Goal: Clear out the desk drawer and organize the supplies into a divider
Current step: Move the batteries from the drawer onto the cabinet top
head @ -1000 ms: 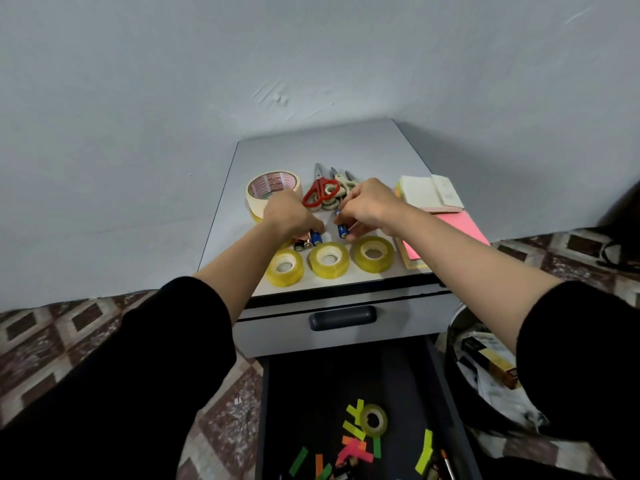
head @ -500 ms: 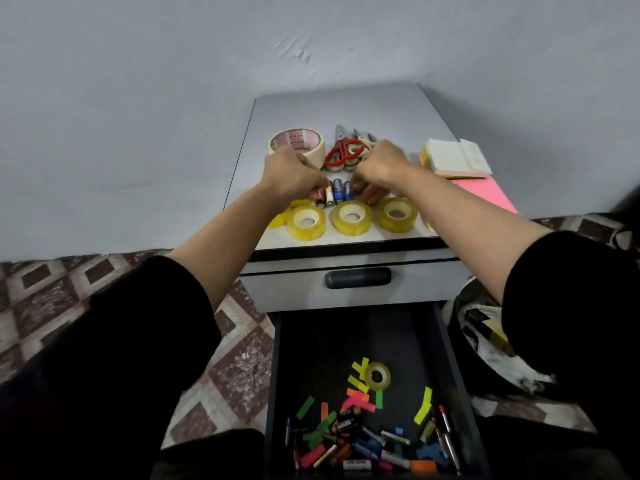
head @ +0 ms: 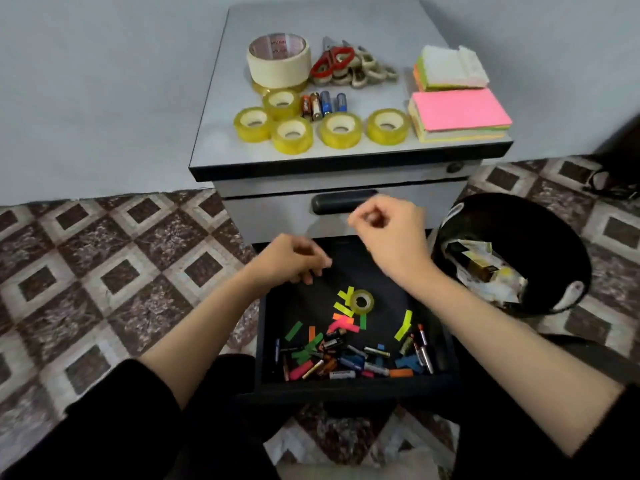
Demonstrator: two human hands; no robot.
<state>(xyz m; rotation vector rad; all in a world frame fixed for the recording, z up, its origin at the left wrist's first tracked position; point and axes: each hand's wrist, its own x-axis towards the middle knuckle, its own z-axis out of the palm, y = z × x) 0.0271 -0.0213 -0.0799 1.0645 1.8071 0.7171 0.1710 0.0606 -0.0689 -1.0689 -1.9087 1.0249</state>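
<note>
Head view, item by item.

Cabinet top (head: 221, 109) – smooth grey laminate, black front edge.
- Masking tape (head: 278, 62): wide cream roll, matte, upright on a flat yellow roll at the back left.
- Scissors (head: 331, 62): red plastic loops, metal blades, lying against a heap of beige loop-shaped pieces (head: 367, 72), kind unclear.
- Batteries (head: 323, 105): four small cylinders side by side, touching, two coppery and two blue.
- Clear tape rolls (head: 341, 129): five glossy yellowish rings with white cores, flat, in a loose row along the front edge.
- Sticky-note stacks: pink-topped rectangular block (head: 459, 110) at the front right, white-topped block (head: 450, 67) behind it.

Upper drawer front (head: 270, 220): grey, closed, rounded black handle (head: 332, 200).

Open drawer (head: 301, 306) – black interior, pulled out toward the camera beneath both hands.
- Small tape roll (head: 361, 301) lying flat mid-drawer.
- Neon paper strips (head: 403, 325), scattered: yellow, green, pink, orange.
- Jumble of batteries and pens (head: 346, 358) heaped along the near wall.

Left hand (head: 291, 259): above the drawer's back left corner, fingers loosely bent downward, nothing in them.
Right hand (head: 391, 233): before the closed drawer front, curled into a loose fist, thumb against forefinger, blurred, nothing visible in the pinch.

Bin (head: 554, 244): round, black, right of the drawer, holding crumpled paper and a dark box.
Floor (head: 121, 254): tiles in a brown-and-cream diamond pattern.
</note>
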